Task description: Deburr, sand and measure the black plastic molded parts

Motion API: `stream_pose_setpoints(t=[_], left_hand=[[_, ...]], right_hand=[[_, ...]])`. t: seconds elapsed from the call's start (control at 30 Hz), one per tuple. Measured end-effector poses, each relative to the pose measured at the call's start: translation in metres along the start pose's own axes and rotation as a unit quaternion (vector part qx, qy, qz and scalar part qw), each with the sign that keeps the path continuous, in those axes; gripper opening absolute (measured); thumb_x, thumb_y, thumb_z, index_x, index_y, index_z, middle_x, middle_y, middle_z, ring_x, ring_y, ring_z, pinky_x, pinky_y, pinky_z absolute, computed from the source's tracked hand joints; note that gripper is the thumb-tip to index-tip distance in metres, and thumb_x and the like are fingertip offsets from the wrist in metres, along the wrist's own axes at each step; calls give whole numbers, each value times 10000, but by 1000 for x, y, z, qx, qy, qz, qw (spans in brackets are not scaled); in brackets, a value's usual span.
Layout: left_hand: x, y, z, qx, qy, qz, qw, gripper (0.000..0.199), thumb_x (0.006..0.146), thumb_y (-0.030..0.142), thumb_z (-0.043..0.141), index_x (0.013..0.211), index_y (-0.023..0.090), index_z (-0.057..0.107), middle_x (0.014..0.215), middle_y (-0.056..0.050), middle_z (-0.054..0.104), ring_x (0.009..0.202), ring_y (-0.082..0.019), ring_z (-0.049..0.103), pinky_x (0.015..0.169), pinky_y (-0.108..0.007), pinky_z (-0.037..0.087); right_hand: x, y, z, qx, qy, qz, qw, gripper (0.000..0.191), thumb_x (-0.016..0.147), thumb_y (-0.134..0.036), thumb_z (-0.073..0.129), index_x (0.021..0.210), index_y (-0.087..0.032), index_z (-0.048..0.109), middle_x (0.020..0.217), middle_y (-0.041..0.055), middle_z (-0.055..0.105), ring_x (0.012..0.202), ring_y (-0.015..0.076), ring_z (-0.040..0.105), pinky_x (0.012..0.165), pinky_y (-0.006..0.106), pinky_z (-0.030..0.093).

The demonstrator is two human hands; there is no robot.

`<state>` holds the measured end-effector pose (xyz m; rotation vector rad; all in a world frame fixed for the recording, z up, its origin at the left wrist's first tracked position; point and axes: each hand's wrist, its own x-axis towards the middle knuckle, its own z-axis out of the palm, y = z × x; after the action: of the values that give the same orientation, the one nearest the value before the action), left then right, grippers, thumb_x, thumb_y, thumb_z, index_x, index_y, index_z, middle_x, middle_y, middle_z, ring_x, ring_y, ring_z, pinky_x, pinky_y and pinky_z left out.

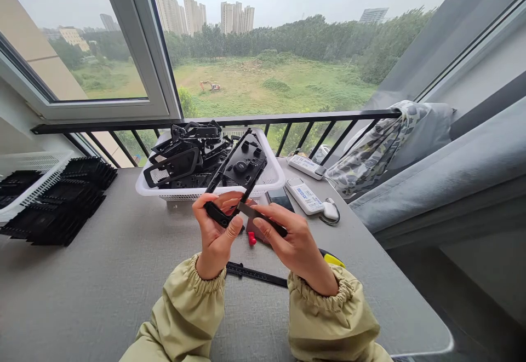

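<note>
My left hand [216,236] is closed around the near end of a black plastic frame [222,217], whose two long arms point away toward the basket. In my right hand [298,241] is a flat tool with a grey blade and black handle [269,222], pinched between thumb and fingers. The blade's tip meets the frame near its right arm, close to my left thumb. Just below my hands on the table lie a small red piece [252,238] and a black caliper [257,274]. A yellow and black object [333,259] is partly hidden behind my right wrist.
A white basket [269,178] heaped with black plastic parts [181,159] stands beyond my hands. Stacked black parts [61,203] and another white basket [45,165] sit left. Two white power strips [304,196] lie right, by a black railing [287,116] and window.
</note>
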<state>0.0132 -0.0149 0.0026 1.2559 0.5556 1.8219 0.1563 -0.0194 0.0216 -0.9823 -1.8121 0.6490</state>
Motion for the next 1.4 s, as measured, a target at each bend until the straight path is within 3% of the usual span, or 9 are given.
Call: stream_pose_setpoints(t=[0.47, 0.63, 0.77, 0.83, 0.9, 1.0, 1.1, 1.23, 1.4], left_hand=[[-1, 1, 0, 0, 4, -16, 1000, 379, 830, 201, 642, 1104, 290, 395, 1047, -27, 660, 955, -179, 672, 881, -384, 506], [0, 4, 0, -38, 71, -50, 996, 419, 807, 216, 674, 1139, 295, 430, 1005, -7, 683, 918, -144, 676, 873, -348, 533], [3, 4, -1, -55, 125, -76, 988, 496, 812, 263, 674, 1236, 311, 420, 952, 3, 706, 796, -133, 699, 761, -301, 580], [4, 4, -1, -47, 154, -82, 984, 525, 819, 297, 668, 1271, 322, 404, 904, 14, 716, 680, -121, 700, 690, -272, 588], [5, 3, -2, -34, 173, -86, 981, 463, 824, 339, 659, 1235, 313, 447, 871, 19, 722, 593, -109, 688, 621, -239, 581], [6, 1, -2, -22, 176, -89, 980, 271, 810, 389, 664, 1012, 250, 547, 865, 14, 721, 573, -105, 683, 571, -213, 568], [8, 1, -2, -20, 176, -90, 980, 271, 759, 342, 726, 875, 229, 509, 867, 36, 707, 564, -83, 671, 570, -195, 559], [9, 0, -2, -38, 185, -92, 978, 332, 715, 256, 766, 862, 237, 469, 843, 70, 673, 567, -49, 648, 561, -156, 533], [10, -3, -5, -69, 206, -98, 971, 248, 783, 267, 691, 945, 255, 504, 836, 63, 675, 544, -43, 633, 551, -161, 528]], right_hand=[[1, -1, -3, -6, -31, -8, 999, 203, 903, -267, 541, 1027, -170, 669, 759, 53, 658, 624, 144, 572, 566, 261, 454], [0, 0, -6, 17, 15, 20, 1000, 224, 894, -314, 547, 1005, -184, 691, 734, 44, 654, 608, 148, 568, 555, 266, 467], [-1, 3, -5, 74, 86, 70, 991, 237, 873, -377, 580, 990, -206, 694, 827, 49, 681, 627, 148, 599, 551, 261, 489], [0, 4, -2, 95, 91, 79, 988, 238, 868, -382, 589, 993, -208, 691, 821, 44, 676, 612, 138, 593, 545, 254, 488], [0, 4, 0, 115, 83, 87, 986, 259, 868, -395, 588, 1008, -201, 687, 823, 49, 672, 600, 132, 580, 524, 248, 482], [0, 3, 3, 139, 74, 107, 982, 313, 866, -430, 582, 1052, -197, 679, 840, 60, 675, 607, 135, 573, 493, 239, 483], [0, 3, 4, 149, 70, 116, 980, 336, 864, -444, 583, 1079, -203, 673, 862, 64, 672, 639, 140, 580, 504, 234, 498], [1, 3, 3, 149, 85, 104, 980, 310, 858, -425, 594, 1070, -216, 678, 912, 60, 634, 617, 123, 559, 482, 229, 476], [1, 1, 2, 144, 119, 93, 978, 268, 855, -399, 598, 1041, -231, 690, 917, 40, 569, 497, 61, 453, 389, 197, 363]])
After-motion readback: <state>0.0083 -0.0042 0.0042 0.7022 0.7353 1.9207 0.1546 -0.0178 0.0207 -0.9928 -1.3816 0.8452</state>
